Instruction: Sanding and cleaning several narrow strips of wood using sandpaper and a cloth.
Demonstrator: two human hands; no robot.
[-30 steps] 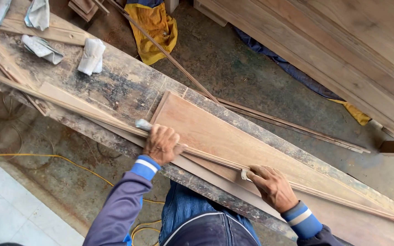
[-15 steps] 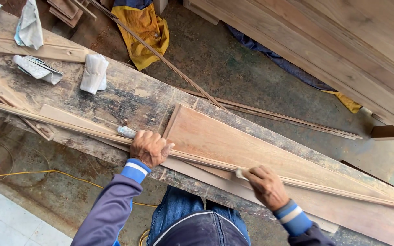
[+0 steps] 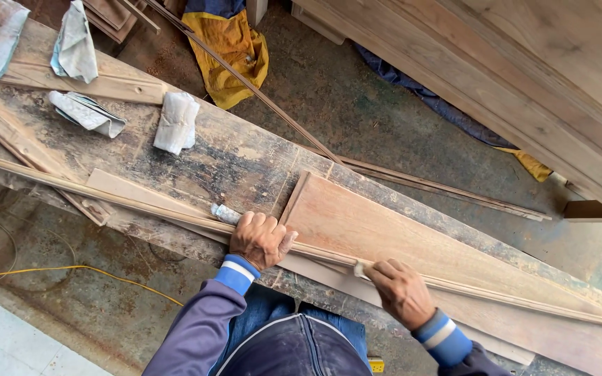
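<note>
A: The left hand (image 3: 259,239) is clamped round the thin wooden strip (image 3: 141,206); the right hand (image 3: 400,289) pinches a small sanding scrap (image 3: 359,270) against it, along the workbench's (image 3: 231,157) near edge.

B: That strip overhangs unsupported at the left; hard pressure might snap it, or drive splinters into fingers.

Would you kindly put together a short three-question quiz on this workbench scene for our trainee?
1. True or false: the left hand rests on the thin wooden strip.
2. What colour is the cable on the floor: A yellow, B red, C green?
3. What does the right hand press on the strip beside the reddish board?

Key: 1 true; 2 A; 3 a small pale pad, probably sandpaper.
</note>
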